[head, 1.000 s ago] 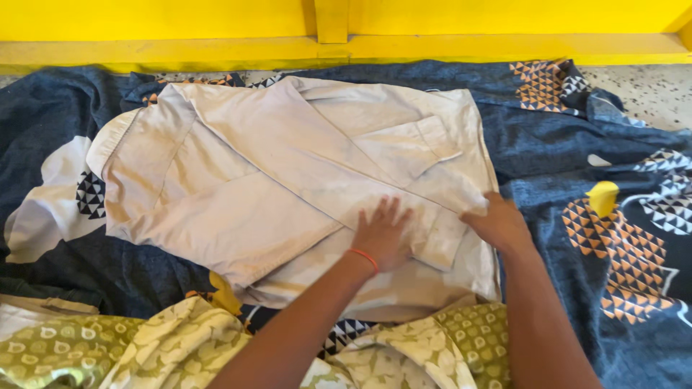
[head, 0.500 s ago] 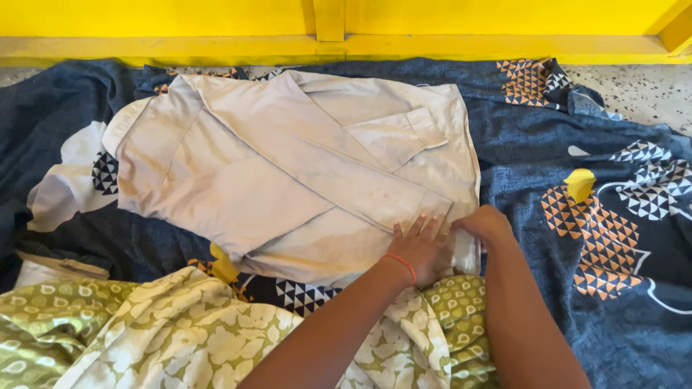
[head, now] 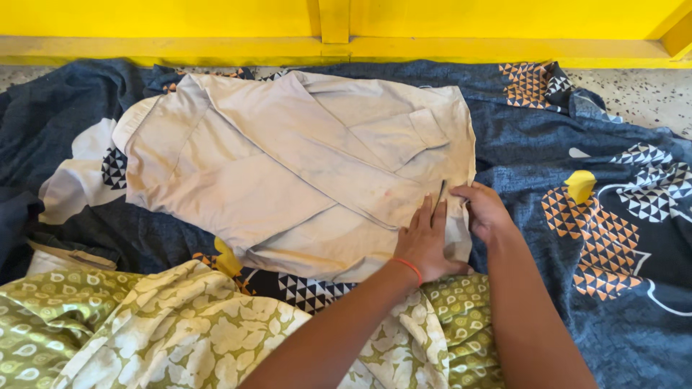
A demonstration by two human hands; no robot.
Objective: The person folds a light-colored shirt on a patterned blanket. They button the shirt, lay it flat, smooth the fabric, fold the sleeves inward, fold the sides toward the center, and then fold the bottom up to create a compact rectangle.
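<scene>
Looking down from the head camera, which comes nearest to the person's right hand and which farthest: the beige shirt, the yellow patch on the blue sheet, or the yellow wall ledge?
From the right hand:
1. Folded beige cotton shirt, touched at its right edge.
2. Yellow patch printed on the dark blue patterned sheet, off to the right.
3. Yellow painted ledge, along the top.

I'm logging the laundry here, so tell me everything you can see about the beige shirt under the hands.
The beige shirt is pale, plain woven cloth, creased and faintly stained near its middle. It lies flat, folded on itself, collar toward the upper left, on a dark blue patterned sheet. The left hand presses flat on its lower right corner; the right hand pinches that edge. Green floral fabric borders it below.
</scene>
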